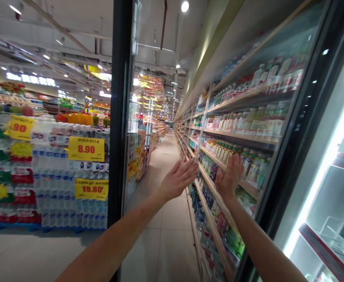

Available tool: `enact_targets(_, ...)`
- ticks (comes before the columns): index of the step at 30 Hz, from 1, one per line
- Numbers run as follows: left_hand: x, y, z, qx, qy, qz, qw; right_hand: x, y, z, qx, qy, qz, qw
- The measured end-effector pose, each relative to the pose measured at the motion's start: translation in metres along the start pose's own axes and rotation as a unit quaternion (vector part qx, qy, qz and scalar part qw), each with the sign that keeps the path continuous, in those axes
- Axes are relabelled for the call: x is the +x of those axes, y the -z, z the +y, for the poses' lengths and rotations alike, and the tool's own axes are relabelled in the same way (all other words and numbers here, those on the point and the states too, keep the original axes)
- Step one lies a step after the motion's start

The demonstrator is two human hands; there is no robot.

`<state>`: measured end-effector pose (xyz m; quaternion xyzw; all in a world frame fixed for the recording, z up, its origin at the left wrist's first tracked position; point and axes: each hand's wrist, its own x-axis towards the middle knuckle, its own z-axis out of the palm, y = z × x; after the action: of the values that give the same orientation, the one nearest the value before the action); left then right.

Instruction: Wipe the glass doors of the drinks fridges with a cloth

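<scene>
Head view: the left hand and the right hand reach forward in front of a tall pane of glass, the thing nearest to both. Both are spread flat rather than curled, fingers straight and close together, and neither visibly grips anything; a small pale patch at the left fingertips is too blurred to name. The left slants towards the right hand, while the right points upward, with a gap between them. Such flat palms would suit pressure on a smooth face, which offers nothing to grasp, though whether they touch the glass I cannot tell. The pane seems to be a door, held upright between a dark bar left of the hands and a slanting one to their right. Beyond the hands, shelves carry bottles in rows, probably fronts outward so that labels can be read. Farther right, a lit strip runs beside a rack, likely to show its stock. Left of the hands, packs stand stacked on a blue base, with yellow signs facing out, presumably for passing shoppers.
</scene>
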<state>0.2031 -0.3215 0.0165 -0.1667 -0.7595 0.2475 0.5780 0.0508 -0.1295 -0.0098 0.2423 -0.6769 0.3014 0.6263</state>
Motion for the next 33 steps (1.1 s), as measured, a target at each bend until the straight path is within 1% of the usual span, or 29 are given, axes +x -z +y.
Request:
enact_targets(1,0.002,0.001,-0.002,0.005,-0.007,-0.001,1.0,0.0,0.0,0.0,-0.001,0.0,0.001,1.0)
enact_targets(2,0.005,0.002,-0.006,0.014,0.025,0.012,1.0,0.0,0.0,0.0,-0.003,0.001,0.002,1.0)
enact_targets(3,0.008,0.004,-0.01,0.024,0.085,0.033,0.996,0.0,0.0,0.0,-0.004,0.002,0.004,1.0)
enact_targets(4,0.012,0.006,-0.013,0.032,0.152,0.057,0.986,0.0,0.0,0.0,-0.006,0.004,0.006,1.0)
enact_targets(5,0.014,0.006,-0.013,0.036,0.203,0.075,0.976,0.0,0.0,0.0,-0.007,0.008,0.008,1.0)
enact_targets(6,0.016,0.005,-0.011,0.035,0.22,0.082,0.971,0.0,0.0,0.0,-0.007,0.013,0.011,1.0)
enact_targets(7,0.017,0.002,-0.005,0.029,0.196,0.077,0.977,0.0,0.001,0.0,-0.008,0.016,0.014,1.0)
enact_targets(9,0.015,-0.004,0.01,0.01,0.062,0.039,0.997,0.0,0.001,0.0,-0.007,0.016,0.012,1.0)
enact_targets(10,0.013,-0.006,0.015,0.003,-0.002,0.021,1.0,0.0,0.002,0.001,-0.005,0.014,0.009,1.0)
enact_targets(11,0.012,-0.007,0.016,0.002,-0.034,0.011,0.999,0.0,0.002,0.001,-0.003,0.012,0.006,1.0)
enact_targets(12,0.012,-0.006,0.012,0.007,-0.026,0.01,1.0,0.0,0.002,0.001,-0.002,0.009,0.003,1.0)
enact_targets(13,0.014,-0.003,0.005,0.017,0.018,0.019,1.0,0.0,0.002,0.001,0.0,0.006,-0.002,1.0)
enact_targets(14,0.016,0.002,-0.005,0.029,0.084,0.036,0.995,-0.001,0.002,0.001,0.001,0.005,-0.005,1.0)
enact_targets(16,0.022,0.01,-0.023,0.046,0.221,0.084,0.97,-0.001,0.001,0.001,0.003,0.004,-0.008,1.0)
enact_targets(17,0.023,0.012,-0.027,0.05,0.266,0.102,0.957,-0.001,0.001,0.001,0.003,0.004,-0.009,1.0)
enact_targets(18,0.023,0.013,-0.026,0.051,0.276,0.111,0.953,-0.001,0.001,0.001,0.003,0.004,-0.008,1.0)
enact_targets(19,0.021,0.012,-0.021,0.048,0.249,0.106,0.961,-0.001,0.001,0.001,0.003,0.006,-0.006,1.0)
enact_targets(20,0.018,0.01,-0.013,0.043,0.189,0.088,0.977,-0.001,0.001,0.001,0.003,0.007,-0.005,1.0)
enact_targets(21,0.014,0.007,-0.005,0.036,0.112,0.064,0.991,-0.001,0.001,0.001,0.003,0.008,-0.004,1.0)
enact_targets(22,0.01,0.005,0.0,0.031,0.047,0.041,0.998,-0.001,0.001,0.001,0.003,0.009,-0.004,1.0)
enact_targets(23,0.008,0.004,0.002,0.03,0.011,0.028,0.999,-0.001,0.002,0.001,0.003,0.01,-0.001,1.0)
enact_targets(24,0.006,0.004,0.0,0.035,0.015,0.028,0.999,-0.001,0.002,0.001,0.004,0.012,0.001,1.0)
enact_targets(25,0.006,0.006,-0.007,0.043,0.056,0.04,0.997,-0.001,0.002,0.0,0.004,0.013,0.002,1.0)
enact_targets(26,0.007,0.009,-0.016,0.052,0.121,0.061,0.989,0.0,0.003,0.0,0.006,0.012,0.001,1.0)
enact_targets(28,0.011,0.014,-0.032,0.063,0.249,0.103,0.961,-0.001,0.003,0.0,0.008,0.01,0.0,1.0)
enact_targets(29,0.012,0.015,-0.035,0.062,0.278,0.114,0.952,-0.001,0.003,0.0,0.009,0.008,-0.001,1.0)
enact_targets(30,0.012,0.014,-0.033,0.057,0.272,0.109,0.954,-0.001,0.002,0.0,0.01,0.008,-0.001,1.0)
enact_targets(31,0.012,0.012,-0.028,0.048,0.231,0.091,0.967,-0.001,0.002,0.0,0.01,0.009,0.002,1.0)
enact_targets(33,0.008,0.006,-0.014,0.027,0.088,0.032,0.995,0.0,0.002,0.0,0.008,0.014,0.01,1.0)
